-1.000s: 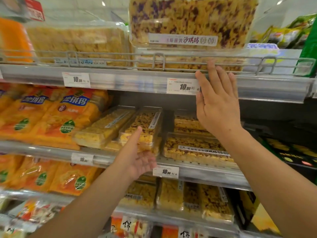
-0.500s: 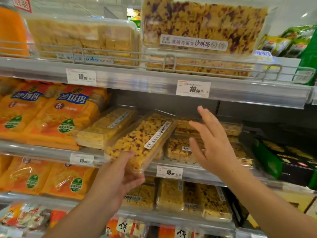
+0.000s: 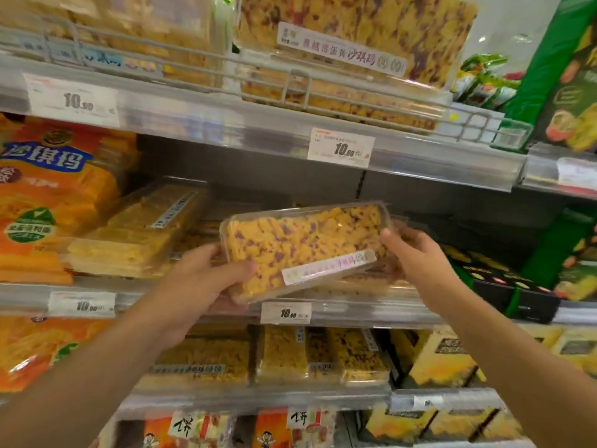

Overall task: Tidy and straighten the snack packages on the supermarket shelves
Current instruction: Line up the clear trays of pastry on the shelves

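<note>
A clear plastic box of yellow and purple snack cake [image 3: 300,244] is held in the air in front of the middle shelf [image 3: 349,310], tilted with its label facing me. My left hand [image 3: 206,279] grips its lower left end, thumb on top. My right hand [image 3: 416,257] grips its right end. Behind and left of it a similar box of plain yellow cake [image 3: 139,231] lies on the same shelf. More such boxes lie partly hidden behind the held one.
Orange snack bags [image 3: 48,195] fill the left of the middle shelf. The top shelf holds large clear boxes [image 3: 355,43] behind a wire rail [image 3: 290,82]. Green and black packages [image 3: 578,247] stand at the right. Lower shelves carry more boxes [image 3: 323,354].
My left hand has lifted the box off the middle shelf and turned it to face me. My right hand came down from the top shelf and took hold of the box's right end.
</note>
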